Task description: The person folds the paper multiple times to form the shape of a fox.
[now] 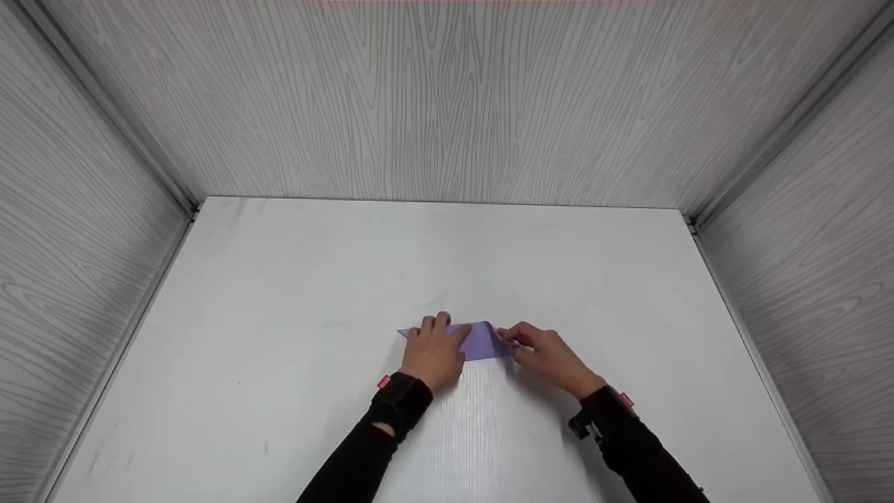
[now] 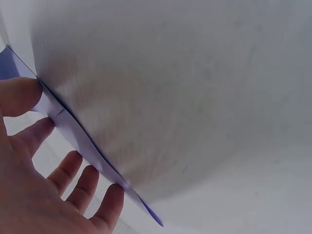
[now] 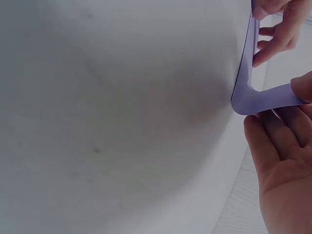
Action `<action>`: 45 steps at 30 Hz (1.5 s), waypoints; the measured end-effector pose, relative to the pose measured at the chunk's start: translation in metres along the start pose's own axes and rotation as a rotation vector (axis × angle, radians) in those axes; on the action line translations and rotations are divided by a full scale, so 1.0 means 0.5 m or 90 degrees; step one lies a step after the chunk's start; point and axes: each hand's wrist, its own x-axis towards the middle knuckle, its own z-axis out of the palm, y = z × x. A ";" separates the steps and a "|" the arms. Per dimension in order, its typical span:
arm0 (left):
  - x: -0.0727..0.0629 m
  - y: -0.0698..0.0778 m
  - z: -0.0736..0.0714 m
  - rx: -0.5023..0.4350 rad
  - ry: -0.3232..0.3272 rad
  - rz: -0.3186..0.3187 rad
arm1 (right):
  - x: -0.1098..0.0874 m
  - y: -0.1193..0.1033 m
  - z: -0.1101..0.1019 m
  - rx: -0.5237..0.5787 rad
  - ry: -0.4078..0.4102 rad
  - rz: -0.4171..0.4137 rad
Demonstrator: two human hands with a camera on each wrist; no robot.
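Head view: the purple paper [image 1: 480,342] lies under the left hand [image 1: 431,356] and spans the gap to the right hand [image 1: 548,356]. One pointed corner projects beyond the left hand's outer side. The left hand is spread, fingers extended and apart, its fingertips touching the paper without gripping it. The right hand is nearly closed, pinching the paper's right end between thumb and fingers; this end bends up in a rounded curve. White tabletop [image 1: 447,262] extends beyond both hands to a wood-grain panel [image 1: 447,105].
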 end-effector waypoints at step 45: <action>0.011 0.015 -0.028 0.014 -0.070 -0.032 | -0.021 -0.024 0.050 -0.226 -0.056 -0.071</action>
